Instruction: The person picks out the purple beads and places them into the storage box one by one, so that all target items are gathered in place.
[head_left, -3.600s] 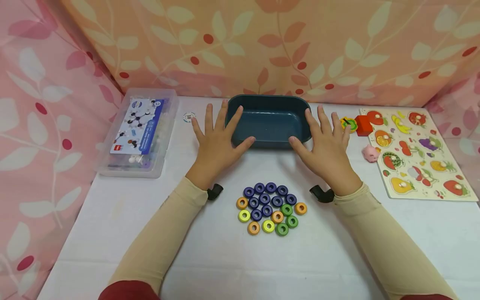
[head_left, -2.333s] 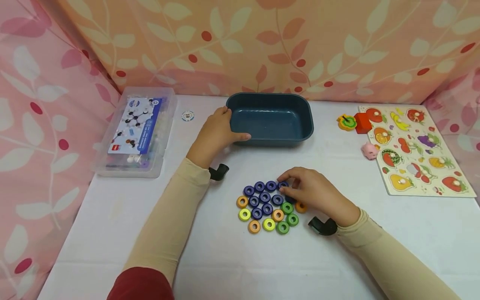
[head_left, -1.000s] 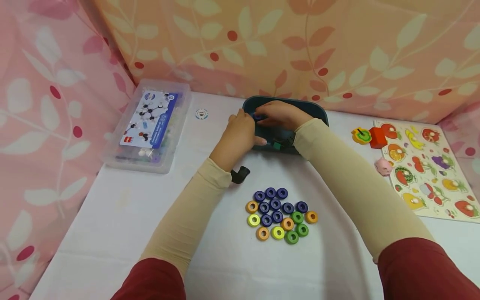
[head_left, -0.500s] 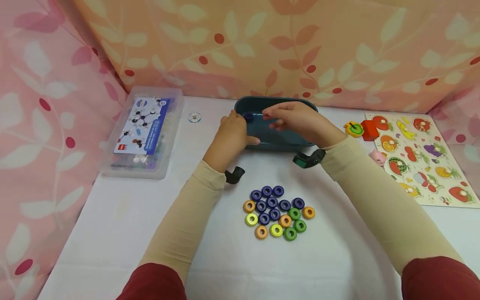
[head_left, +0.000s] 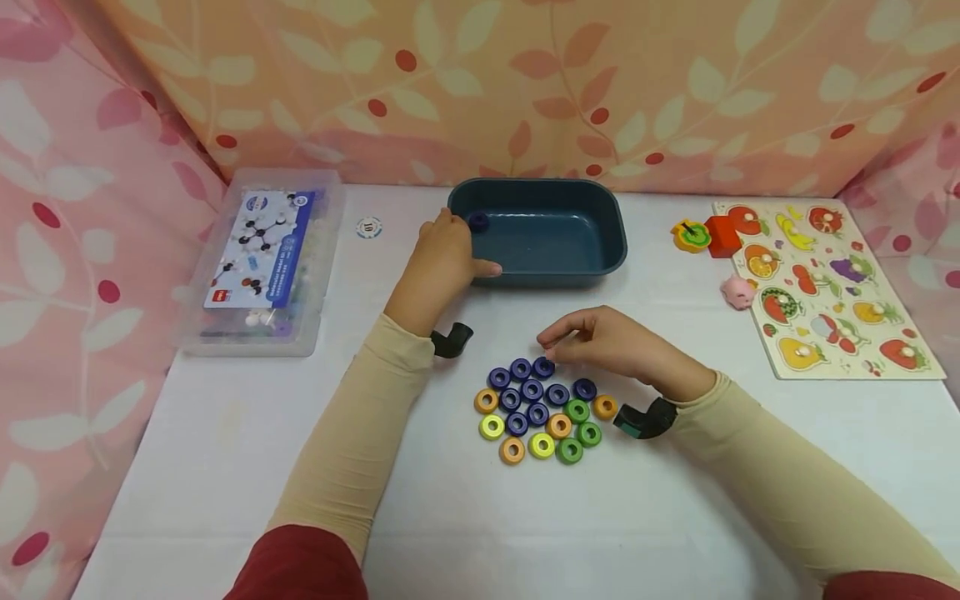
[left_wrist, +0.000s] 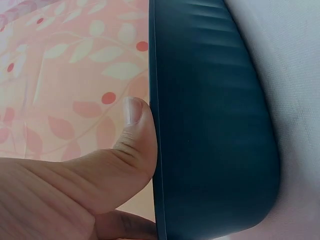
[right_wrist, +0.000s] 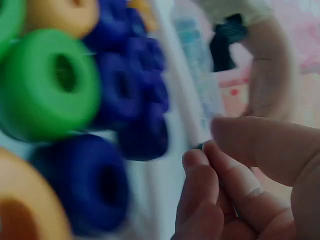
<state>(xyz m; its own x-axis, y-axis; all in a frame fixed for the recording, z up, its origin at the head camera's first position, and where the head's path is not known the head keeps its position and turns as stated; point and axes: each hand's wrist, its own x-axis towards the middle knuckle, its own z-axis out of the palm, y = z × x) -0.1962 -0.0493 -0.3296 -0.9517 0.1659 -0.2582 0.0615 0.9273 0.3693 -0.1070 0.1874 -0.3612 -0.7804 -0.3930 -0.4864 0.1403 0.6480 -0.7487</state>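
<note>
In the head view my left hand holds the left end of a dark teal plastic basin. The left wrist view has my thumb along the basin's rim. Inside the basin, at its left end, lies one dark purple ring. My right hand hovers with loosely bent fingers at the far side of a cluster of rings, fingertips near a purple ring. The right wrist view shows nothing held between them. Around that ring lie several purple, green, orange and yellow rings.
To the left is a clear plastic box with a molecular model label. A round sticker lies beside it. On the right are a fruit puzzle board, a red block, a yellow-green toy and a pink toy.
My right hand took a purple ring from the cluster, left it in the basin, then came back to the cluster. My left hand moved from above the basin to its left rim.
</note>
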